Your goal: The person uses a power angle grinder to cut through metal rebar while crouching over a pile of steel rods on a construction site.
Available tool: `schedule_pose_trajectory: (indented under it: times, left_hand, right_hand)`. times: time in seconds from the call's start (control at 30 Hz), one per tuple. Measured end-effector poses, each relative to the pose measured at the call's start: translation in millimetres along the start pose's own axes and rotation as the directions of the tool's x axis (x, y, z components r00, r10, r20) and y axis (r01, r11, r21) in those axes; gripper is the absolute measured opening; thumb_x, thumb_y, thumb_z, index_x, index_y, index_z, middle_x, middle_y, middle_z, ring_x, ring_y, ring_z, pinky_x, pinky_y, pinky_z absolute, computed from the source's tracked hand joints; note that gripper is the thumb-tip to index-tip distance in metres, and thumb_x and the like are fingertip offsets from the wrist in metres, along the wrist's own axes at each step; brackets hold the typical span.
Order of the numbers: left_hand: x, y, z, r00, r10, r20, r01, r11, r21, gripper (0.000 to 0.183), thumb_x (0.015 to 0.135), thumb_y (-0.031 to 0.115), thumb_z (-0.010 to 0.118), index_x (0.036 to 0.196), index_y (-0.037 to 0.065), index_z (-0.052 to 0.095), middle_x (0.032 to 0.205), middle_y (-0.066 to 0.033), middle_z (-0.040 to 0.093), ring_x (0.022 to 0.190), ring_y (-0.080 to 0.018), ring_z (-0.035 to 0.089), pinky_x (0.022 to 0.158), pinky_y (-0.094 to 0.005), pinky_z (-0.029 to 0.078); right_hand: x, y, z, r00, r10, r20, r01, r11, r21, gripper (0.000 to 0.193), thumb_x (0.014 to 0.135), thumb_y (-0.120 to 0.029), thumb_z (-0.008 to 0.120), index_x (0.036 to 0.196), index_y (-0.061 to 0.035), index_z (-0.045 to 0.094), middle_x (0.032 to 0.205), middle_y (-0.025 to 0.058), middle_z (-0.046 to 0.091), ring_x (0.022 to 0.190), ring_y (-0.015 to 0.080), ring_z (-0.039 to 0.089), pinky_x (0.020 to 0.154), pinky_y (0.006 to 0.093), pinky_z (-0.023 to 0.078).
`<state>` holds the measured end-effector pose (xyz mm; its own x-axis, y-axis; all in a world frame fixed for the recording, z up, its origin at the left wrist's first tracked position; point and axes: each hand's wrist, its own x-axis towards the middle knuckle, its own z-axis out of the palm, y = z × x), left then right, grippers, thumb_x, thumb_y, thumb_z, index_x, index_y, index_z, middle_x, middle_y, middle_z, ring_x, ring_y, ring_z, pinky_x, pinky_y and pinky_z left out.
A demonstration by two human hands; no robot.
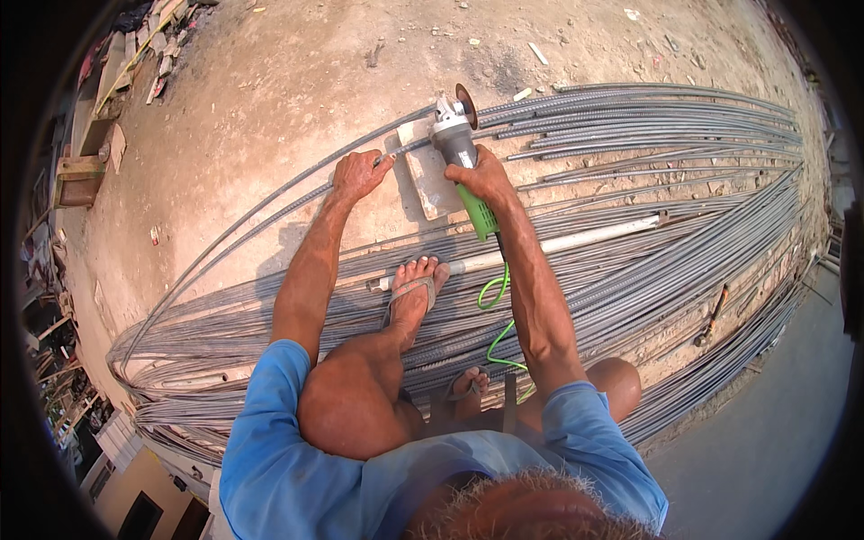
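My right hand [486,176] is wrapped round the body of an angle grinder [454,139] with a grey head and green rear housing. Its thin dark disc [466,105] stands on edge at the far side, by the bars. Whether the disc spins or touches a bar I cannot tell. To the left, the fingers of my left hand [362,174] are closed on a ribbed steel rebar [409,147]. That bar passes over a pale flat block [419,187] on the ground, under the grinder's head. A green cord [493,337] trails from the grinder back toward my legs.
Many long rebars [684,243] lie bundled beneath my feet and bend round at the left. Across them rests a pale pipe [598,236], beside my sandalled foot [416,292]. A hammer-like tool [713,315] lies at the right. Wood scraps [148,45] are piled far left.
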<state>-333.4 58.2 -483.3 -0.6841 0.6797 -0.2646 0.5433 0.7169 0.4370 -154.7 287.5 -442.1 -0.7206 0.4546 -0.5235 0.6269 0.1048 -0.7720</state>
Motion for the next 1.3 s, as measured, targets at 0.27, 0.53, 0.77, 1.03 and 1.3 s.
schedule_pose_trajectory:
  times: [0.27, 0.53, 0.77, 1.03, 1.3]
  left_hand:
    - [0.7, 5.5, -1.4, 1.000, -0.013, 0.007, 0.013, 1.000, -0.013, 0.056, 0.096, 0.054, 0.059, 0.080, 0.001, 0.070, 0.062, -0.0209, 0.064, 0.059, -0.0356, 0.063, 0.058, -0.0491, 0.047]
    - [1.0, 1.1, -0.7, 1.000, -0.023, 0.008, 0.023, 0.999, 0.035, 0.054, 0.096, 0.055, 0.059, 0.092, 0.003, 0.074, 0.067, -0.0203, 0.068, 0.065, -0.0344, 0.067, 0.062, -0.0485, 0.051]
    - [-0.2, 8.3, -4.4, 0.999, -0.041, 0.027, 0.041, 0.999, 0.007, 0.054, 0.096, 0.054, 0.059, 0.093, 0.002, 0.075, 0.067, -0.0219, 0.067, 0.066, -0.0352, 0.068, 0.064, -0.0489, 0.050]
    - [2.6, -3.9, 0.5, 1.000, -0.017, 0.025, 0.015, 0.998, 0.057, 0.055, 0.096, 0.057, 0.059, 0.097, 0.005, 0.076, 0.072, -0.0184, 0.071, 0.068, -0.0322, 0.071, 0.063, -0.0478, 0.054]
    - [1.0, 2.0, -4.1, 0.998, -0.028, 0.053, 0.025, 0.998, 0.064, 0.053, 0.097, 0.055, 0.059, 0.092, 0.004, 0.075, 0.070, -0.0170, 0.070, 0.065, -0.0304, 0.069, 0.061, -0.0465, 0.053]
  right_hand:
    - [-1.7, 3.5, 0.2, 1.000, 0.023, -0.005, -0.023, 1.000, 0.013, 0.077, 0.061, -0.040, 0.080, 0.120, 0.0084, 0.063, 0.106, 0.0270, 0.072, 0.099, 0.0352, 0.072, 0.085, 0.0421, 0.057]
    - [3.9, 0.1, 1.7, 1.000, 0.018, 0.004, -0.018, 1.000, 0.000, 0.082, 0.060, -0.042, 0.080, 0.122, 0.0083, 0.062, 0.110, 0.0278, 0.071, 0.101, 0.0365, 0.071, 0.088, 0.0412, 0.056]
    - [3.7, -1.5, -0.7, 1.000, 0.016, 0.004, -0.016, 1.000, 0.001, 0.082, 0.060, -0.042, 0.080, 0.123, 0.0082, 0.062, 0.110, 0.0279, 0.071, 0.102, 0.0365, 0.071, 0.088, 0.0416, 0.056]
    - [-4.1, -1.6, 1.9, 1.000, -0.001, -0.017, 0.002, 1.000, 0.027, 0.079, 0.060, -0.041, 0.080, 0.119, 0.0084, 0.063, 0.105, 0.0277, 0.072, 0.097, 0.0371, 0.072, 0.085, 0.0419, 0.056]
    - [-12.2, -1.4, -0.2, 1.000, -0.008, -0.028, 0.008, 1.000, 0.012, 0.078, 0.060, -0.041, 0.080, 0.118, 0.0084, 0.063, 0.103, 0.0268, 0.072, 0.095, 0.0367, 0.072, 0.084, 0.0427, 0.057]
